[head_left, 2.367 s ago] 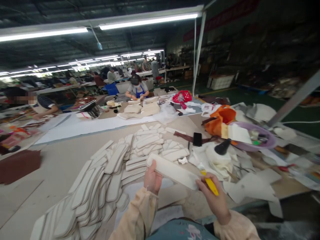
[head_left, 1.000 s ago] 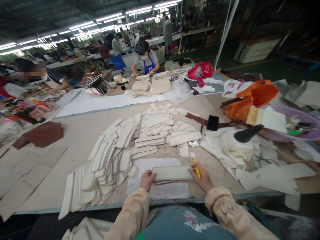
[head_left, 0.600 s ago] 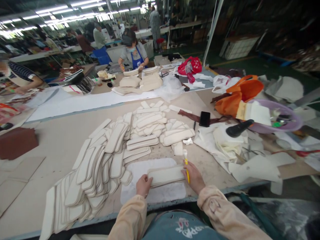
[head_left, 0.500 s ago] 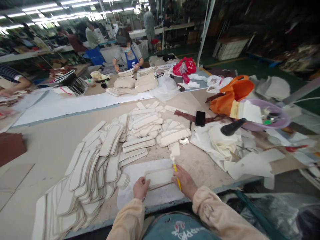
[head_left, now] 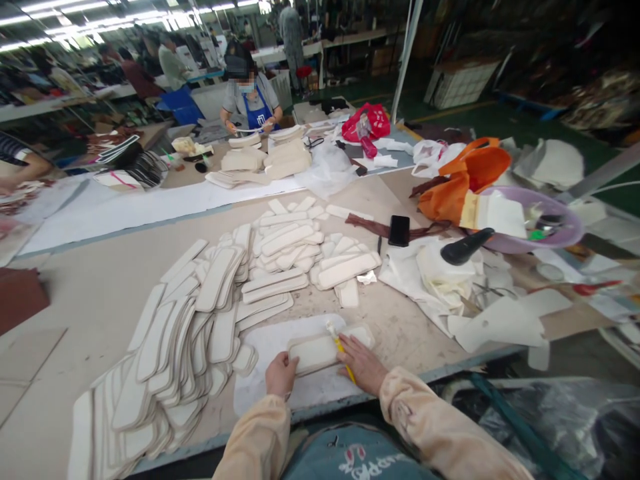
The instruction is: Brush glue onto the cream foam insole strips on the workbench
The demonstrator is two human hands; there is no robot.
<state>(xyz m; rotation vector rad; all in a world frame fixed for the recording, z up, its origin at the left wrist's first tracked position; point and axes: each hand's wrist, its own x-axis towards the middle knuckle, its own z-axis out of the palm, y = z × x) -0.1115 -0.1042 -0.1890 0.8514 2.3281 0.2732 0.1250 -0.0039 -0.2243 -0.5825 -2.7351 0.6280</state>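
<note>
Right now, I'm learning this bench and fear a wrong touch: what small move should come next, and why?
Probably draw the yellow-handled tool slightly inward over the pale strip: its white head appears to be by the strip's far edge, the right hand grips it, and the left hand holds the strip's left end.

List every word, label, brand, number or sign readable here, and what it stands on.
"PP", probably: part of the white lettering on the wearer's teal cloth apron; the rest is too distorted to read.
White emblem on a co-worker's blue bib apron: too small to read.
Pale print on the red plastic bag: too blurred to read.
Off-white, round-cornered flat pieces and yellow-handled tool: no readable text.
</note>
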